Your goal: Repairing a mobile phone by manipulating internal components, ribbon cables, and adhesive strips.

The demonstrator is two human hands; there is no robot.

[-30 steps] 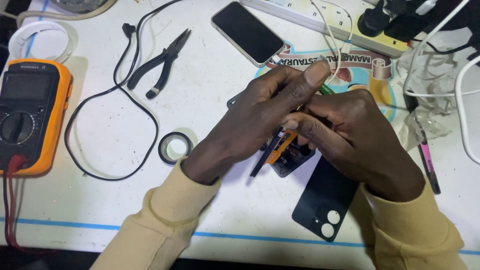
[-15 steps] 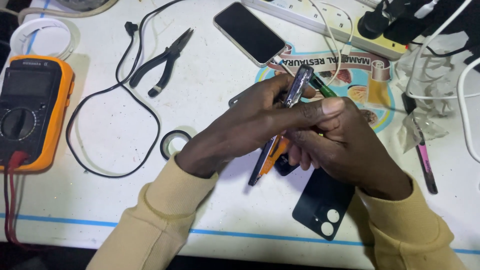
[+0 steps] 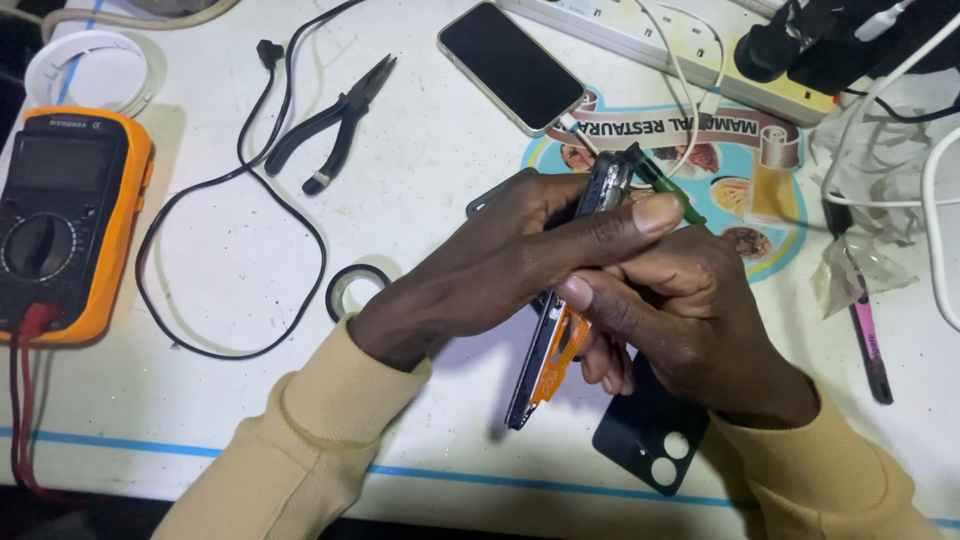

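While both hands clasp it above the white table (image 3: 200, 420), the opened phone frame (image 3: 560, 330) stands on edge, left hand (image 3: 500, 270) wrapped over its side, right hand (image 3: 690, 320) gripping from beneath beside a green-handled tool (image 3: 668, 190); black back cover (image 3: 650, 440) lies under right wrist, tape roll (image 3: 352, 290) near left.

Since a second ago I have turned the opened phone (image 3: 562, 310) up onto its edge between my hands, so its thin side now faces me and its top end, earlier buried under my fingers, sticks out above them. My left hand (image 3: 500, 265) has shifted from lying over the phone to clamping it, the forefinger now stretched flat across the knuckles of my right hand (image 3: 690, 320), and the orange part inside shows lower down.
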